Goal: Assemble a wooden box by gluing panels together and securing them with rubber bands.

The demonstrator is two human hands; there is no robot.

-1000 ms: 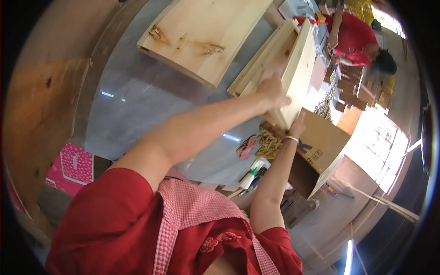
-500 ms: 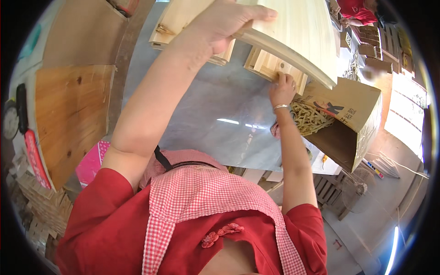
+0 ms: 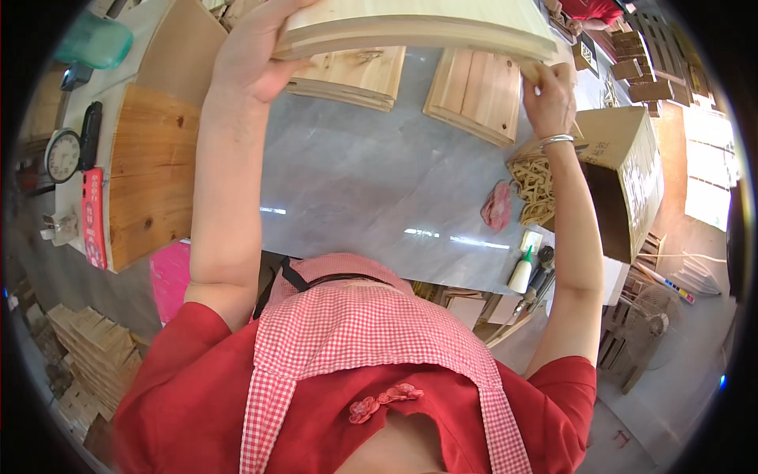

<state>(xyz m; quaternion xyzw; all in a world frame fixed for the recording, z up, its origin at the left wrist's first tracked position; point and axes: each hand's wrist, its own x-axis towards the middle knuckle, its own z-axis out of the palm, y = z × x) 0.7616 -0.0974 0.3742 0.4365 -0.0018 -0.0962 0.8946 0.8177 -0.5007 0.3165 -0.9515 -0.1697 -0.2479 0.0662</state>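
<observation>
A pale wooden board (image 3: 418,28) with a grooved edge is held up across the top of the view. My left hand (image 3: 251,59) is closed on its left end, thumb at the near edge, part of the fingers cut off by the frame. At the opposite end, my right hand (image 3: 551,99) pinches the corner, a silver bangle on its wrist. Below the board, two stacks of similar boards lie on the grey tabletop (image 3: 371,174): the left stack (image 3: 355,75) near my left hand, the right stack (image 3: 478,95) beside my right hand.
At right a tipped cardboard box (image 3: 616,150) spills pale strips (image 3: 534,188); a pink cloth (image 3: 497,205) and a white glue bottle (image 3: 521,272) lie nearby. To the left stand a brown wooden panel (image 3: 154,166) and a round clock (image 3: 63,156). Another person's red sleeve (image 3: 592,9) shows at top right.
My left hand has moved left along with the board, which now lies more crosswise. My right hand has risen from the right stack to the board's right corner.
</observation>
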